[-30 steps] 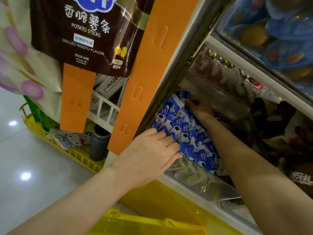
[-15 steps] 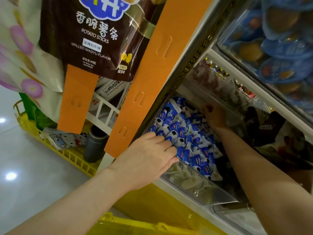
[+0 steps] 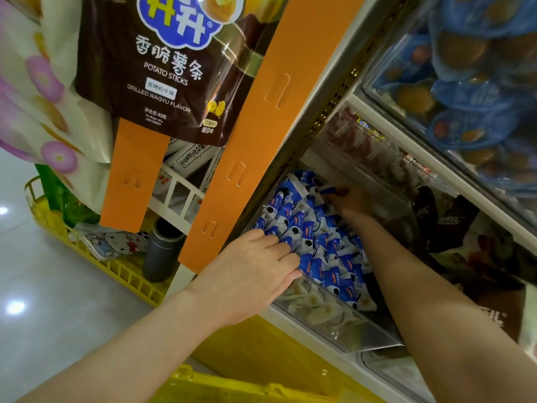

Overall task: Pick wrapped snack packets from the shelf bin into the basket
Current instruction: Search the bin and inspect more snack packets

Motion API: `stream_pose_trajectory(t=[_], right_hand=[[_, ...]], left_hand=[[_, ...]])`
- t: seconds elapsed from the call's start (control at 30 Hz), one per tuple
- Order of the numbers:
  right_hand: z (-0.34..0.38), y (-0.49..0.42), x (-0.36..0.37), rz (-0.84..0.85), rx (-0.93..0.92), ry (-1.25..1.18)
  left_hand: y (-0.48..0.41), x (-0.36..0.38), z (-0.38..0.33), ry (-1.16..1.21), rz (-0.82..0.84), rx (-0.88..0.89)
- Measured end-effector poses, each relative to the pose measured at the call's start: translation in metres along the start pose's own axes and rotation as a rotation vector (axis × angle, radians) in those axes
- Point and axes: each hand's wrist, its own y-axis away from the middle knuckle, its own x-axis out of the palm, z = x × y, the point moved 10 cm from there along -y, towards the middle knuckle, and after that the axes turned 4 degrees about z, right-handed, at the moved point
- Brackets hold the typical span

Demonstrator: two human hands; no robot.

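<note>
Reaching deep into bin (image 3: 334,324): right hand (image 3: 350,202) pinching one packet (image 3: 327,189), left hand (image 3: 250,274) flat, empty on packets (image 3: 308,239). Risk: snagging neighbours, spilling over front wall.

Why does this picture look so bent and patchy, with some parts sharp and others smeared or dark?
Head view: the wide lens tilts and bows the orange strip; glare streaks the potato sticks bag and dots the floor; the blue tubs on the upper shelf look soft behind the clear bin front; the right hand sits in shadow deep in the bin, while the blue snack packets stay fairly crisp.
</note>
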Motion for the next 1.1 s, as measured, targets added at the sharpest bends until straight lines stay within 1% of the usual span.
stream_pose_trajectory(t=[0.1,0.17,0.27,0.33,0.43,0.5,0.53,0.6,0.67,0.7,0.73,0.8,0.93,1.0,1.1], right_hand=[[0.015,0.018,-0.035,-0.223,-0.072,0.016],[0.026,0.036,-0.053,-0.289,-0.133,-0.031],[0.039,0.069,-0.060,-0.220,-0.221,-0.246],[0.046,0.100,-0.061,-0.170,-0.253,-0.297],[0.056,0.153,-0.070,-0.162,-0.325,-0.378],[0.061,0.190,-0.073,-0.102,-0.379,-0.475],[0.063,0.209,-0.071,-0.055,-0.414,-0.500],[0.064,0.241,-0.062,0.059,-0.457,-0.522],[0.057,0.263,-0.045,0.191,-0.432,-0.556],[0.052,0.271,-0.035,0.254,-0.409,-0.577],[0.047,0.278,-0.026,0.307,-0.385,-0.606],[0.037,0.288,-0.011,0.373,-0.338,-0.685],[0.017,0.303,0.013,0.379,-0.278,-0.757],[0.004,0.306,0.024,0.374,-0.224,-0.816],[-0.008,0.312,0.040,0.437,-0.144,-0.927]], left_hand=[[0.001,0.000,0.000,-0.025,0.005,-0.033],[0.003,0.000,-0.001,-0.043,0.017,-0.054],[0.006,0.003,-0.002,-0.056,0.059,-0.141],[0.009,0.002,-0.002,-0.015,0.059,-0.218],[0.019,-0.011,-0.004,0.202,-0.055,-0.347],[0.029,-0.022,-0.006,0.351,-0.155,-0.436],[0.035,-0.025,-0.007,0.467,-0.194,-0.484],[0.046,-0.021,-0.008,0.803,-0.237,-0.616],[0.058,-0.003,-0.014,1.136,-0.218,-0.771],[0.063,0.004,-0.021,1.218,-0.201,-0.823],[0.068,0.009,-0.027,1.241,-0.188,-0.846],[0.080,0.014,-0.035,1.187,-0.185,-0.876],[0.101,0.025,-0.041,1.019,-0.131,-0.926],[0.105,0.032,-0.046,1.002,-0.093,-0.916],[0.109,0.037,-0.050,0.987,-0.075,-0.913]])
